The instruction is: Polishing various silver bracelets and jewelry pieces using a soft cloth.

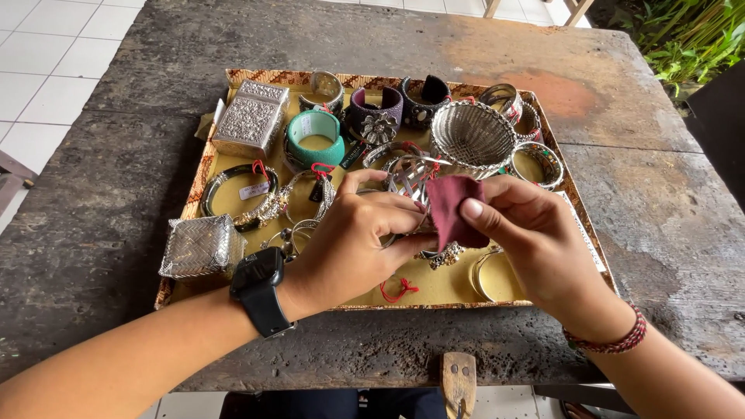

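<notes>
Weathered grey wood tabletop (pixel 636 209) with a jewellery tray (pixel 194 194), where a silver bangle (pixel 407 182) is being rubbed with a dark red cloth (pixel 452 211).

The tray is set near the tabletop's near edge and crowded almost rim to rim: an embossed silver box (pixel 250 116) at its far left corner, a woven silver basket (pixel 472 136) towards the far right, a woven silver pouch (pixel 200 247) at the near left corner, a turquoise bangle (pixel 314 138) between. Polishing is judged mid-way; the other pieces lie untouched. The bangle is held above the tray's middle, the left hand (pixel 349 244) with fingers clamped on it, the right hand (pixel 531 233) with fingers pinched on the cloth. Bare tabletop lies left, right and beyond; little open room remains inside the tray.
</notes>
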